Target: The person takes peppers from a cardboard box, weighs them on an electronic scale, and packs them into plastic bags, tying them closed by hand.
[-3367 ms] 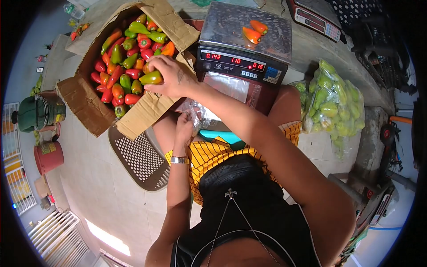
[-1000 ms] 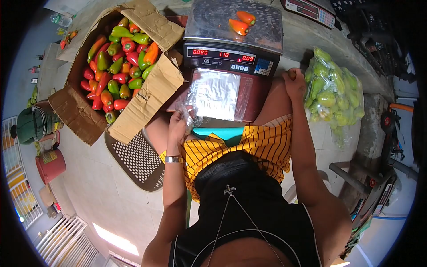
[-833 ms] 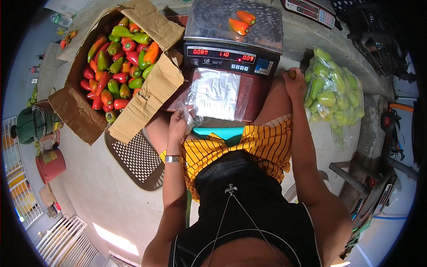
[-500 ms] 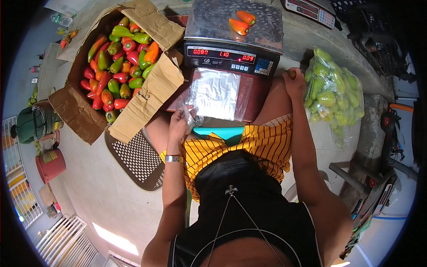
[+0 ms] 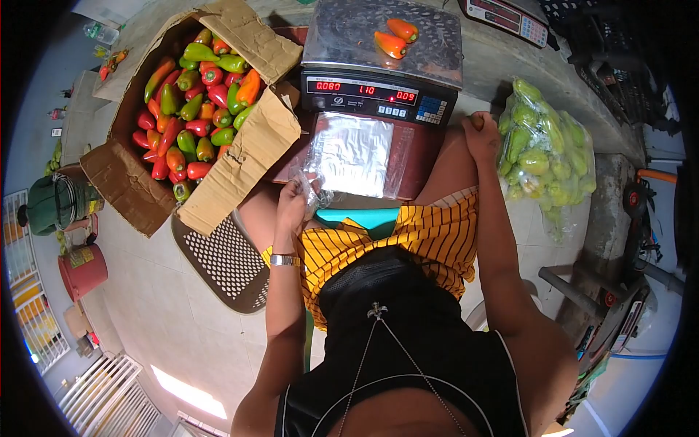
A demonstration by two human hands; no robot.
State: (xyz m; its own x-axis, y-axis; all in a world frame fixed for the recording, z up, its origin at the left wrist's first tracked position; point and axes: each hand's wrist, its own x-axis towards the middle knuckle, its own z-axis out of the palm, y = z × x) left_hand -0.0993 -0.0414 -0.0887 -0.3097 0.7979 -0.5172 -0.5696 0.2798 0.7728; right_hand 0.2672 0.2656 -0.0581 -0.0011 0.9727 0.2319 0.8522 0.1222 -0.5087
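My left hand, with a metal watch on its wrist, is closed on a crumpled clear plastic bag beside my thigh. Past it lies a stack of clear plastic bags on the reddish surface below the scale. My right hand rests by my other knee, its fingers curled around something small and dark that I cannot make out. Two orange peppers sit on the metal plate of the digital scale, whose red display is lit.
At the left, an open cardboard box holds many red, green and orange peppers. A clear bag of pale green vegetables stands at the right. A brown perforated plastic piece lies on the floor, and another scale is at the back.
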